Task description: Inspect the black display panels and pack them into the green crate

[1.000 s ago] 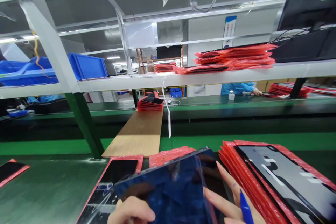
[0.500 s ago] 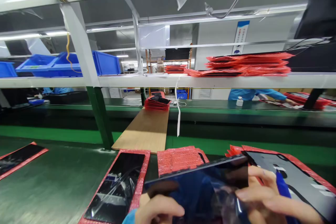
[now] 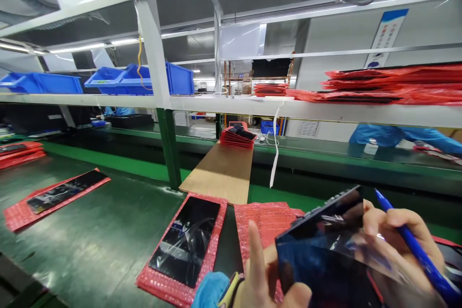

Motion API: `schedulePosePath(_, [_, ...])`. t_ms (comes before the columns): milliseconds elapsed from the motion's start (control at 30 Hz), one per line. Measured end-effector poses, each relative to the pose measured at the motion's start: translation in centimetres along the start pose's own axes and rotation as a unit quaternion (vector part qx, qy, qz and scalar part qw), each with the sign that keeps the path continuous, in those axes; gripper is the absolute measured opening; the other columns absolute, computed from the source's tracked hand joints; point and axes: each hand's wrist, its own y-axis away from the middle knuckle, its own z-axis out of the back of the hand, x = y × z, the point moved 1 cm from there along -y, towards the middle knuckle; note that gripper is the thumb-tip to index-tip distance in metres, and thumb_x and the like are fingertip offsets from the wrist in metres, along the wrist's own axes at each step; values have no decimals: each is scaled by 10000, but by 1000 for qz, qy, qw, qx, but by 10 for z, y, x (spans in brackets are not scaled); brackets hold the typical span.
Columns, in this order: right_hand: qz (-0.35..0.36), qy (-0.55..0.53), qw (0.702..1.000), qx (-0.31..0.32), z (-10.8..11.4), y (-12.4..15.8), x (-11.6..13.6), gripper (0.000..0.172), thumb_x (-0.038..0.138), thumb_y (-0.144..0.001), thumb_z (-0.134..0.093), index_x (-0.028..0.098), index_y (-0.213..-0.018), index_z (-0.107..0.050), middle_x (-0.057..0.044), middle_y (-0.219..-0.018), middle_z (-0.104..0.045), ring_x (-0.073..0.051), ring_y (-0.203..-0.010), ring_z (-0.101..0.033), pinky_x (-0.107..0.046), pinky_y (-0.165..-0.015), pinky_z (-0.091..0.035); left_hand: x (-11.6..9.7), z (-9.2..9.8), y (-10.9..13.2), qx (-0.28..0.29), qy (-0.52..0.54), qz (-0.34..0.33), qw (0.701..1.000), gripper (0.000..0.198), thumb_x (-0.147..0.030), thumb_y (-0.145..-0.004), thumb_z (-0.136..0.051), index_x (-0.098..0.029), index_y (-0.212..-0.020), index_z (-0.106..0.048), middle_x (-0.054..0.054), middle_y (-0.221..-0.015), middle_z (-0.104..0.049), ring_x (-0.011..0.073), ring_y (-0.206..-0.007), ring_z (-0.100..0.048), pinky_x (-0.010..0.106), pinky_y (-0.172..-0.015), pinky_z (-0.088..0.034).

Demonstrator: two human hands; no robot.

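Note:
A dark glossy panel (image 3: pixel 325 255) is tilted up at the lower right, its near part cut off by the frame edge. My left hand (image 3: pixel 267 274) holds its left edge, thumb in front and index finger raised. At the panel's right side my right hand (image 3: pixel 400 245) pinches a clear film (image 3: pixel 375 250) that stands off the glossy face. A blue pen (image 3: pixel 415 245) also rests between the fingers of that hand. Left of my hands, another black panel (image 3: pixel 187 240) lies on a red bubble-wrap sleeve (image 3: pixel 162 286). More red bubble wrap (image 3: pixel 263 221) lies behind the held panel.
A wooden board (image 3: pixel 220 173) spans to a red stack (image 3: pixel 238 135) at the back. Another wrapped panel (image 3: pixel 68 192) lies left on the green bench (image 3: pixel 108 236). A green post (image 3: pixel 169 149) supports a shelf with blue bins (image 3: pixel 126 79) and red sleeves (image 3: pixel 390 84). A person's blue sleeve (image 3: pixel 378 134) shows beyond.
The view has swung right-to-left, showing more bench at left. The held panel is tilted more steeply, my left index finger has lifted, and the film now stands away from the panel at my right hand.

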Motion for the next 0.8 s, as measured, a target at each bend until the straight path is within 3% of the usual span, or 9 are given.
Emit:
schedulePosePath(67, [-41,2,999,4,-3,-5,0,309,288,-615,-793,290,-757,-519,8,-616,-495,-121,-420,-475,-224,-327,-358,-6,-9,-5,17,15,-9,1000,1023,-528,-770,-627,-225,-1488,36,150,-1120,-669,231,-751,-666,351,-653,-551])
schedulePosePath(167, [-68,1,998,1,-10,-9,-1,346,302,-584,-814,276,-740,-505,18,-631,-483,-103,-428,-462,-209,-352,-383,-10,-15,-11,38,30,-5,999,1044,-554,-749,-636,-228,-1491,23,166,-1180,-636,232,-772,-671,355,-666,-553])
schedulePosePath(333, [-82,-10,997,-2,-18,-9,1,362,283,-584,-814,257,-719,-479,26,-630,-479,-87,-461,-446,-173,-397,-400,-4,-12,-9,35,26,-10,999,905,-490,-806,-595,-258,-1496,-57,151,-1223,-616,224,-795,-668,390,-733,-561])
schedulePosePath(467, [-78,-5,997,2,-18,-10,0,353,266,-579,-808,258,-717,-483,24,-622,-475,-91,-456,-430,-180,-378,-381,6,-6,-2,-31,-26,-29,999,738,-425,-772,-639,-300,-1437,-343,125,-1184,-644,289,-891,-669,438,-832,-545])
schedulePosePath(533, [-72,-2,997,4,-17,-10,-1,346,267,-581,-808,261,-717,-490,19,-620,-473,-100,-467,-437,-188,-378,-382,10,-3,1,-55,-62,-31,996,618,-409,-740,-668,-346,-1333,-507,115,-1148,-660,308,-876,-673,443,-842,-542])
schedulePosePath(600, [-69,1,998,5,-16,-9,-2,340,275,-588,-810,262,-720,-496,10,-623,-481,-107,-474,-447,-185,-354,-354,12,0,2,-60,-82,-23,995,550,-392,-725,-678,-354,-1265,-578,112,-1079,-682,305,-818,-679,441,-806,-554])
schedulePosePath(700, [-70,0,998,7,-14,-7,-4,363,252,-560,-826,264,-720,-501,5,-623,-492,-110,-473,-464,-173,-330,-319,8,4,0,-45,-63,-2,997,560,-342,-729,-666,-293,-1277,-565,115,-987,-698,264,-715,-665,407,-723,-566])
schedulePosePath(800, [-72,1,997,13,-11,-4,-6,367,224,-547,-828,267,-724,-510,0,-626,-503,-113,-478,-480,-178,-352,-364,0,5,-6,-31,-31,36,998,665,-287,-711,-669,-247,-1346,-476,112,-976,-692,219,-657,-644,335,-630,-552])
